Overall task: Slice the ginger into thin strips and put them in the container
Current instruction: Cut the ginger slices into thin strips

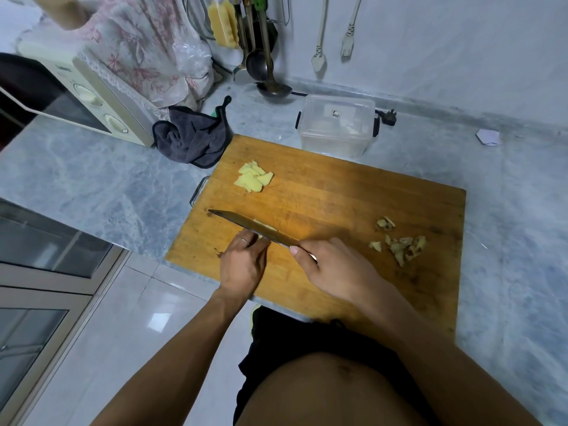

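Note:
On the wooden cutting board point(353, 198) my right hand point(332, 269) grips the handle of a knife point(246, 224), whose blade points left across the board. Just under the blade lies a pale piece of ginger point(266, 226). My left hand point(242, 259) holds that ginger down with its fingertips, which the blade partly hides. A small pile of flat ginger slices point(253, 177) lies near the board's far left corner. Brownish ginger peelings point(399, 242) are scattered on the board's right side. A clear plastic container point(336, 126) stands just beyond the board's far edge.
A dark grey cloth point(193, 135) lies left of the board beside a cream microwave point(92, 99). Ladles point(270, 84) hang at the back wall. A plug point(388, 116) lies behind the container. The board's near edge overhangs the marble counter point(92, 179).

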`<control>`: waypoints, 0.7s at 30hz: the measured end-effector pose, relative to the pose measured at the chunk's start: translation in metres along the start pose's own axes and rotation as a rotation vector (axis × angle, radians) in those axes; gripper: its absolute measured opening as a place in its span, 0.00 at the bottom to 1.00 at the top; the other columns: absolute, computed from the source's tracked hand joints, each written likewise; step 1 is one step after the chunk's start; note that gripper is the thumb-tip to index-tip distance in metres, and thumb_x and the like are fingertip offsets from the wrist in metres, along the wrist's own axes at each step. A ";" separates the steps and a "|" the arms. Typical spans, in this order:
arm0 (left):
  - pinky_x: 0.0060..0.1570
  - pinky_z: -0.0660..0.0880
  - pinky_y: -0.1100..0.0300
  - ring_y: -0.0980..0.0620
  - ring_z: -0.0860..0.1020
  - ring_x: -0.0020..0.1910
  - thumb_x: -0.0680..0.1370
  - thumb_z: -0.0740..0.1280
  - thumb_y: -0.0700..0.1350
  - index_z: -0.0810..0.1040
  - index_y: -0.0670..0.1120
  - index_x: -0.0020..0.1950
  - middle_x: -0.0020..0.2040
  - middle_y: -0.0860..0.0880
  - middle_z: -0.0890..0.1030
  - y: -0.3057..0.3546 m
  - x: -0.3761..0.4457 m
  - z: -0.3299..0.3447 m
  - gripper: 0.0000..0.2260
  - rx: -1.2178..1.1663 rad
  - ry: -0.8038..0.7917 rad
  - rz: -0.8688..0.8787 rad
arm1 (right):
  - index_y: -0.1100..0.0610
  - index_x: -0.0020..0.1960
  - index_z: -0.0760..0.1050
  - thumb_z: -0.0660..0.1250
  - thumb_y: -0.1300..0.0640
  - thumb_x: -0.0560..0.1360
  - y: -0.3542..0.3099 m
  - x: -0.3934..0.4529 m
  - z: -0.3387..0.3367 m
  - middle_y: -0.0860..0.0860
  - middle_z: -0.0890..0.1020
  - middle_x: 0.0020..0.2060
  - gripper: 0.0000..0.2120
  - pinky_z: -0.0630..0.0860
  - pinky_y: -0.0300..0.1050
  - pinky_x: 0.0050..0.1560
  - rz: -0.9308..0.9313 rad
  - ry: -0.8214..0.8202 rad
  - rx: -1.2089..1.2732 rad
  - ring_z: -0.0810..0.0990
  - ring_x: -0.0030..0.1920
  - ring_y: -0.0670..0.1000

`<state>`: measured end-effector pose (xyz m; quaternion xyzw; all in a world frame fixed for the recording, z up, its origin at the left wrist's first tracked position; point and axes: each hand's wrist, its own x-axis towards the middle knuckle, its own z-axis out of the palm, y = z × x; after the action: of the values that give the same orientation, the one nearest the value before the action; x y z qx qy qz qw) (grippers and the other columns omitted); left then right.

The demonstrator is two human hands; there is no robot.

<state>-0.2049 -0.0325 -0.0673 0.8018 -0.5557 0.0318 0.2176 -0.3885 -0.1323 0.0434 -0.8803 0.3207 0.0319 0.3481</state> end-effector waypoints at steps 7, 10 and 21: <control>0.34 0.67 0.62 0.44 0.81 0.50 0.78 0.61 0.42 0.84 0.48 0.52 0.50 0.47 0.81 0.003 -0.001 0.000 0.12 -0.008 0.015 0.003 | 0.54 0.42 0.72 0.51 0.41 0.84 0.000 0.003 0.002 0.51 0.74 0.32 0.22 0.67 0.47 0.32 0.020 -0.017 -0.008 0.75 0.33 0.53; 0.39 0.74 0.57 0.44 0.78 0.53 0.79 0.65 0.43 0.84 0.46 0.53 0.51 0.45 0.81 0.003 -0.003 0.001 0.08 -0.038 0.024 0.024 | 0.53 0.40 0.70 0.51 0.42 0.84 0.000 0.004 0.000 0.51 0.74 0.32 0.21 0.66 0.47 0.32 0.026 -0.026 -0.007 0.74 0.32 0.53; 0.43 0.78 0.51 0.46 0.77 0.51 0.80 0.62 0.50 0.85 0.47 0.51 0.52 0.46 0.81 0.004 -0.003 0.011 0.13 -0.093 0.044 -0.070 | 0.53 0.41 0.71 0.52 0.42 0.84 0.002 0.004 0.002 0.51 0.74 0.32 0.20 0.68 0.48 0.35 0.029 -0.010 -0.003 0.76 0.37 0.57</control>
<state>-0.2114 -0.0348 -0.0768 0.8087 -0.5235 0.0159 0.2678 -0.3858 -0.1346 0.0393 -0.8759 0.3315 0.0417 0.3479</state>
